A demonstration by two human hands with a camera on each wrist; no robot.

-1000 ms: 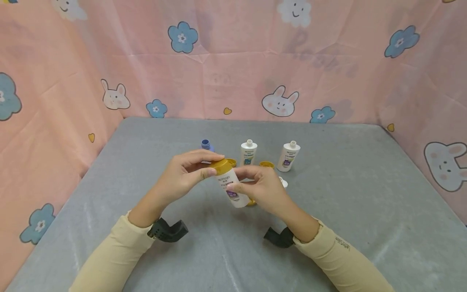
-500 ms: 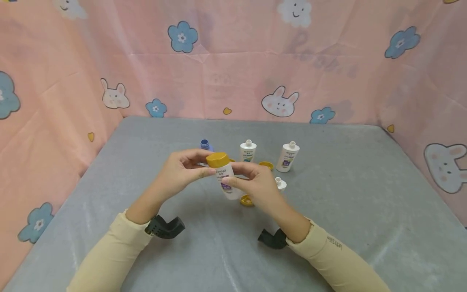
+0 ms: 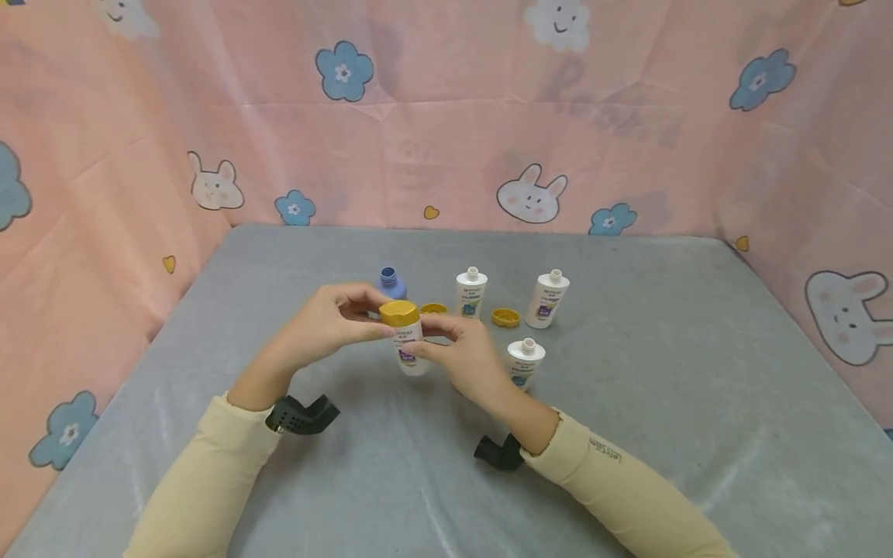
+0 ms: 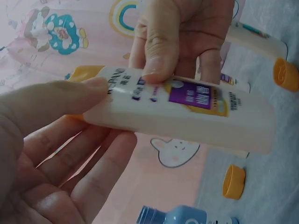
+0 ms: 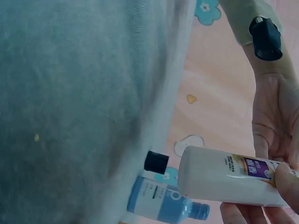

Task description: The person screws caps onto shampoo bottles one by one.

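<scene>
Both hands hold a white plastic bottle (image 3: 412,355) with a purple label, above the table left of centre. A yellow cap (image 3: 399,313) sits on its top. My left hand (image 3: 335,322) pinches the top end, thumb at the shoulder by the cap and fingers underneath, as the left wrist view shows. With thumb and fingers, my right hand (image 3: 466,358) grips the middle of the body. The bottle leans slightly in the head view. Just behind the hands stands an uncapped blue bottle (image 3: 392,287), partly hidden by the left hand.
Uncapped white bottles stand at the back centre (image 3: 471,291), the back right (image 3: 547,299) and beside the right wrist (image 3: 525,363). Loose yellow caps lie at the centre (image 3: 434,308) and between the back bottles (image 3: 505,317). A black cap (image 5: 156,162) shows in the right wrist view.
Both hands have carried the bottle left, and it stands more upright. The white bottle beside the right wrist has come into fuller view; a loose yellow cap near it is now hidden.
</scene>
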